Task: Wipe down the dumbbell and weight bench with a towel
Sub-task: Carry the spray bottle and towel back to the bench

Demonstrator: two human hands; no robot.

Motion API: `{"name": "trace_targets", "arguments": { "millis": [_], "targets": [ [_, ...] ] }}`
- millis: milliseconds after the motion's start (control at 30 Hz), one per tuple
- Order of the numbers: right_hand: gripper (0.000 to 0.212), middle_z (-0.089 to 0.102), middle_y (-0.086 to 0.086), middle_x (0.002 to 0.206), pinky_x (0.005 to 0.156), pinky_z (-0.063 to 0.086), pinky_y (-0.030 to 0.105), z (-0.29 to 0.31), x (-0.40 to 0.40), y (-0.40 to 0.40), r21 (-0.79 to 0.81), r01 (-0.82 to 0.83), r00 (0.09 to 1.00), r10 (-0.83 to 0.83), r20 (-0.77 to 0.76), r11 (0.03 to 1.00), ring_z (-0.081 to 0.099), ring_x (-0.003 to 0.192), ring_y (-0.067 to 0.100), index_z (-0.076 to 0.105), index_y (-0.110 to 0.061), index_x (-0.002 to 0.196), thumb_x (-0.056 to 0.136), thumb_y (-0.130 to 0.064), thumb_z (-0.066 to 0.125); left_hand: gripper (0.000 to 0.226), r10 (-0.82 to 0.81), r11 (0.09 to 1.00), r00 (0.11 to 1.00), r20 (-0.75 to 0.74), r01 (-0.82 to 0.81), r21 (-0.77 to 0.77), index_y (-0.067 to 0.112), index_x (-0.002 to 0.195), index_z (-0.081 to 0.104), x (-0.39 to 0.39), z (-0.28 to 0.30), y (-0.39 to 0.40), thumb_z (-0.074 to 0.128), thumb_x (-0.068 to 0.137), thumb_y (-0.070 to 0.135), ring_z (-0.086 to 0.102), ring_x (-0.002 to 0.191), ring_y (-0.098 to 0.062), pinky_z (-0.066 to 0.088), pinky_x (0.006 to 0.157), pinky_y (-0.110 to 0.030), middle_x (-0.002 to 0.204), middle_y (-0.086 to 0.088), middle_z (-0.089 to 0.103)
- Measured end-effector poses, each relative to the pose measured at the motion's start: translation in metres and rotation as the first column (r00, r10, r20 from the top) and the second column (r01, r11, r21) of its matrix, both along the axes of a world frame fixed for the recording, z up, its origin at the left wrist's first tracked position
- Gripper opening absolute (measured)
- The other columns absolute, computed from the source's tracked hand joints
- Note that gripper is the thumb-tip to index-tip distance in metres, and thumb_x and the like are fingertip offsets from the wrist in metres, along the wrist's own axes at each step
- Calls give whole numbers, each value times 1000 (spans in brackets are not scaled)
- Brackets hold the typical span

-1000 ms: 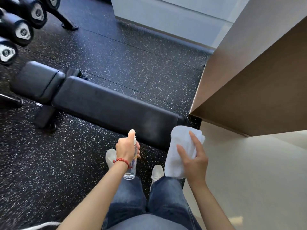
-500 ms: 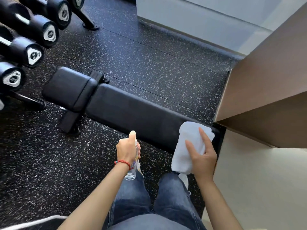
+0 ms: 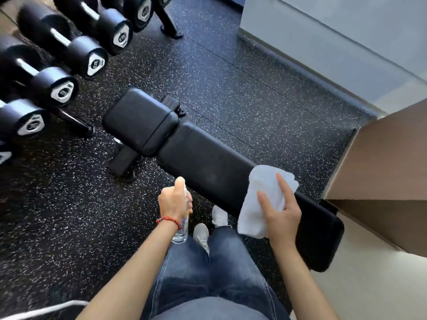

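You stood over the black padded bench [image 3: 208, 167], which lay diagonally across the speckled rubber floor [image 3: 242, 93]. Your right hand [image 3: 280, 214] held a folded white towel [image 3: 258, 199]; thumb and fingers [image 3: 283, 188] were spread flat on top of the cloth, pressing it against the near end of the bench pad, with the towel's lower part draped over the pad's edge. Your left hand [image 3: 174, 200] was closed around a clear spray bottle [image 3: 181, 229], held upright just beside the bench's near edge, thumb up at the nozzle. A red bead bracelet [image 3: 168, 219] sat on that wrist. Dumbbells [image 3: 87, 58] rested on a rack at upper left, well apart from both hands. Your jeans [image 3: 208, 269] and pale shoes [image 3: 203, 234] showed below. A tan box-like block [image 3: 381, 172] stood near the bench's right end.
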State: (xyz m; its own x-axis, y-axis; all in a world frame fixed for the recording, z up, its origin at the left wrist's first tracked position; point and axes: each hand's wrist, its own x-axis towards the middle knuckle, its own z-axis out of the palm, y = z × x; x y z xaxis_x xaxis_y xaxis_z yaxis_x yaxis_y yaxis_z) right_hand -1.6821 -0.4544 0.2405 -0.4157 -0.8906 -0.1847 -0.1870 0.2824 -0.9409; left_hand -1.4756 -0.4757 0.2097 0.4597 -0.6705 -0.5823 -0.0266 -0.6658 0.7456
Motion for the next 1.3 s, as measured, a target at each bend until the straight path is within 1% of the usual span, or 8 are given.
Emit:
{"name": "trace_targets", "arguments": {
  "millis": [167, 333, 433, 600, 700, 800, 1133, 1300],
  "targets": [
    [56, 54, -32, 107, 81, 33, -3, -4, 38, -45, -12, -102, 995, 103, 4, 995, 48, 100, -23, 52, -42, 114, 75, -9, 76, 52, 114, 993, 994, -4, -114, -30, 7, 34, 55, 32, 0, -28, 39, 69, 41, 51, 34, -25, 46, 46, -31, 35, -10, 50],
    [57, 52, -35, 109, 85, 34, -2, -7, 77, -99, -20, -224, 974, 224, 28, 974, 48, 103, -22, 52, -47, 110, 74, -10, 76, 59, 197, 980, 980, 24, -196, -30, 11, 33, 56, 63, -1, -67, 40, 74, 50, 57, 49, -31, 53, 68, -47, 37, -10, 52],
    [55, 53, -33, 110, 93, 35, 5, -6, 103, -134, -3, -286, 957, 285, 50, 958, 49, 105, -19, 52, -49, 107, 74, -12, 76, 57, 261, 965, 964, 50, -260, -19, 12, 33, 57, 83, 3, -96, 40, 73, 49, 54, 41, -25, 53, 60, -39, 35, -8, 51],
    [54, 54, -29, 111, 91, 35, 2, -6, 144, -188, 22, -374, 926, 372, 66, 927, 49, 102, -21, 53, -44, 111, 74, -13, 77, 47, 395, 919, 919, -23, -395, 2, 5, 36, 54, 120, 9, -143, 42, 67, 39, 46, 34, -23, 41, 39, -27, 40, -15, 48],
    [55, 54, -27, 111, 89, 33, -1, -6, 164, -216, 33, -426, 904, 423, 59, 904, 47, 100, -24, 53, -37, 116, 73, -12, 77, 46, 454, 891, 891, -26, -454, 4, 3, 38, 54, 141, 8, -163, 42, 66, 37, 45, 34, -24, 38, 35, -23, 39, -14, 48],
    [54, 53, -31, 108, 87, 33, -3, -6, 183, -242, 35, -464, 885, 462, 52, 885, 47, 99, -25, 53, -42, 112, 73, -13, 77, 51, 492, 871, 871, -1, -492, 20, 4, 38, 54, 160, 5, -176, 42, 68, 43, 47, 32, -23, 38, 33, -21, 36, -10, 49],
    [54, 52, -34, 109, 84, 32, -4, -3, 244, -285, 20, -569, 822, 569, 28, 822, 47, 100, -25, 52, -49, 111, 74, -18, 77, 60, 555, 829, 831, -46, -557, -54, 11, 34, 55, 216, 9, -182, 39, 72, 54, 53, 40, -24, 45, 50, -29, 37, -9, 51],
    [54, 55, -19, 116, 85, 32, -4, 1, 301, -280, 6, -646, 763, 646, 0, 763, 49, 101, -18, 54, -39, 118, 75, -17, 77, 60, 594, 796, 803, -47, -595, -108, 12, 37, 57, 263, 19, -163, 36, 75, 53, 56, 44, -25, 48, 59, -35, 40, -12, 56]
  ]
}}
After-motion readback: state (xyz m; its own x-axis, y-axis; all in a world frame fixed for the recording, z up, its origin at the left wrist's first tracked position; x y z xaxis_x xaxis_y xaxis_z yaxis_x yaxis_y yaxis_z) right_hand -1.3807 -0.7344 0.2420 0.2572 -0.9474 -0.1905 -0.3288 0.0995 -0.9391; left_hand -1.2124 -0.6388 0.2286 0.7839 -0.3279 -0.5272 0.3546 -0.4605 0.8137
